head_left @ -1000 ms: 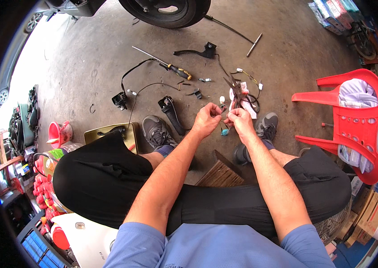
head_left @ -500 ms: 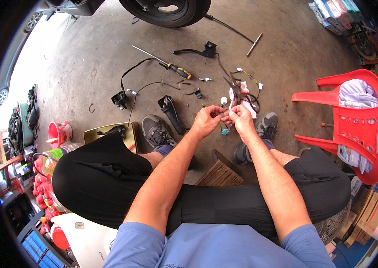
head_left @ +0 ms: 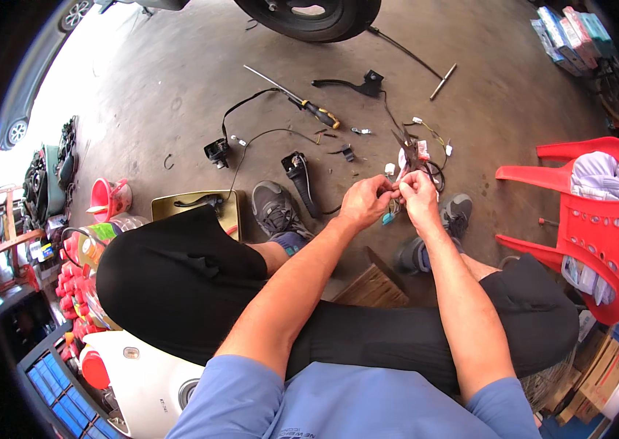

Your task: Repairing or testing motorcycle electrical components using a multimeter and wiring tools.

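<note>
My left hand (head_left: 365,202) and my right hand (head_left: 420,199) meet above the floor between my shoes, thumbs and fingertips pinched together on a thin wire whose ends are mostly hidden. A teal connector (head_left: 387,218) hangs just below the fingers, and a white connector (head_left: 390,169) shows just above them. Beyond my right hand lie dark-jawed pliers (head_left: 404,144), a small red-and-white packet (head_left: 423,150) and a looped black cable (head_left: 437,175). Farther out, a thin wire lead with small white plugs (head_left: 417,120) curves over the floor.
On the floor lie a screwdriver (head_left: 320,115), brake lever (head_left: 369,83), black switch housing (head_left: 217,152), handlebar grip (head_left: 300,179) and T-handle wrench (head_left: 443,81). A yellowish tray (head_left: 230,213) stands left, a red chair (head_left: 602,227) right, a tyre (head_left: 309,29) ahead. A wooden block (head_left: 371,287) sits between my legs.
The whole view has shifted, so the floor items appear farther right and the chair slightly lower. Both hands stay pinched together at the wire, with small changes in the fingers.
</note>
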`<state>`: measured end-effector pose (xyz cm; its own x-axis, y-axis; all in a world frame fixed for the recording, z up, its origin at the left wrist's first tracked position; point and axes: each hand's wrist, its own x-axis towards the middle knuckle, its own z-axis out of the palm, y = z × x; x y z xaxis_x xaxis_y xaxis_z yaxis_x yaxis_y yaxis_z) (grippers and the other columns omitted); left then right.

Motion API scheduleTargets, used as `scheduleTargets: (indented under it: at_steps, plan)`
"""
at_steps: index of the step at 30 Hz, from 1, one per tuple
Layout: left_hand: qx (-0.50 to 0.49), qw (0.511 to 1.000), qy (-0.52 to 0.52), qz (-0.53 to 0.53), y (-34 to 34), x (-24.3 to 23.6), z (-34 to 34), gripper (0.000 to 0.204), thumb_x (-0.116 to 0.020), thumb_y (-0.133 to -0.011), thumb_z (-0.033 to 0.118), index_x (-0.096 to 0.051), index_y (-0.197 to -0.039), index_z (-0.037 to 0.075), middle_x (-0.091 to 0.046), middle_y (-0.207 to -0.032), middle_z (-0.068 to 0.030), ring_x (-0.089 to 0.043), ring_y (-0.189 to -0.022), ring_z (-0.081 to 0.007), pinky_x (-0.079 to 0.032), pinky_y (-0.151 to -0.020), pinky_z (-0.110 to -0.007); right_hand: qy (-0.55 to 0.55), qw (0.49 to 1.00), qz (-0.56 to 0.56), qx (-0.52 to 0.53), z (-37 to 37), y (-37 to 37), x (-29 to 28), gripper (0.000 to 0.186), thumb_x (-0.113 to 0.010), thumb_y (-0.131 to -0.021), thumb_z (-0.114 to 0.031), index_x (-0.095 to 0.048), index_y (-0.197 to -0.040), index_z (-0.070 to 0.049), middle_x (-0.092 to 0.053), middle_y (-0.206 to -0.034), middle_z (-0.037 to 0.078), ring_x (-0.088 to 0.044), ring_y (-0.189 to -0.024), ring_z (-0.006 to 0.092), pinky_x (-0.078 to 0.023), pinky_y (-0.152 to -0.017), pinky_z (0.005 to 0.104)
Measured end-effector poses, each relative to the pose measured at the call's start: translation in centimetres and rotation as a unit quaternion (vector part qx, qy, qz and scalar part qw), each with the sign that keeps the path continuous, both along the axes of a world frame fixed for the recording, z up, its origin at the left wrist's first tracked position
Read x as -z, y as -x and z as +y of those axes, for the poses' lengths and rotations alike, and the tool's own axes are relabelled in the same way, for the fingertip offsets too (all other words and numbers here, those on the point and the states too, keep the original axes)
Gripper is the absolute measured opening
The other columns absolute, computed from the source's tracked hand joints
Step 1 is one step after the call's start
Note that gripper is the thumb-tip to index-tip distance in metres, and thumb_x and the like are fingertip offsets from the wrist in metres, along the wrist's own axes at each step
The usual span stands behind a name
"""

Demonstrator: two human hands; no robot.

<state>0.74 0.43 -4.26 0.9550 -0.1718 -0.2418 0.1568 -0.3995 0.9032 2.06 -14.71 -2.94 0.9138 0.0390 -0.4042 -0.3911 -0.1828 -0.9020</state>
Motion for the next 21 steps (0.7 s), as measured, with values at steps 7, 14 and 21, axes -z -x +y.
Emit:
scheduleTargets:
  at_steps: [7,14,21]
  plan:
    - [-0.03,0.997,0.061,0.047,-0.2,0.7,-0.1,0.021,-0.067,-0.079,0.019,-0.062,-0.091,0.002,-0.067,-0.08,-0.0135,-0.064,-0.073,-0.0219,-0.048,-0.067,-0.034,0.008,1.0,-0.001,0.004,0.0,-0.1,0.1,0.005,-0.051,-0.09,0.0,-0.049,-0.088,-0.004,-0.062,-0.084,0.005,-0.061,-0.068,0.0097,-0.045,-0.057,0.0211]
    - [-0.064,0.994,0.061,0.065,0.2,1.8,0.6,0.02,-0.067,-0.08,0.017,-0.063,-0.09,0.0,-0.065,-0.075,-0.0092,-0.06,-0.069,-0.016,-0.047,-0.067,-0.03,0.026,0.996,0.028,0.085,-1.1,-1.4,-0.6,0.01,-0.056,-0.088,-0.005,-0.055,-0.097,-0.002,-0.061,-0.082,0.003,-0.061,-0.067,0.0107,-0.047,-0.057,0.0224]
    - [-0.114,0.978,0.13,0.112,0.2,3.1,1.1,0.013,-0.064,-0.082,0.011,-0.061,-0.087,-0.001,-0.063,-0.076,-0.0034,-0.055,-0.068,-0.0093,-0.045,-0.064,-0.025,0.387,0.922,-0.021,-0.011,-8.1,-3.9,4.5,0.017,-0.059,-0.077,-0.005,-0.062,-0.093,-0.002,-0.066,-0.088,0.015,-0.066,-0.077,0.0271,-0.051,-0.071,0.0364]
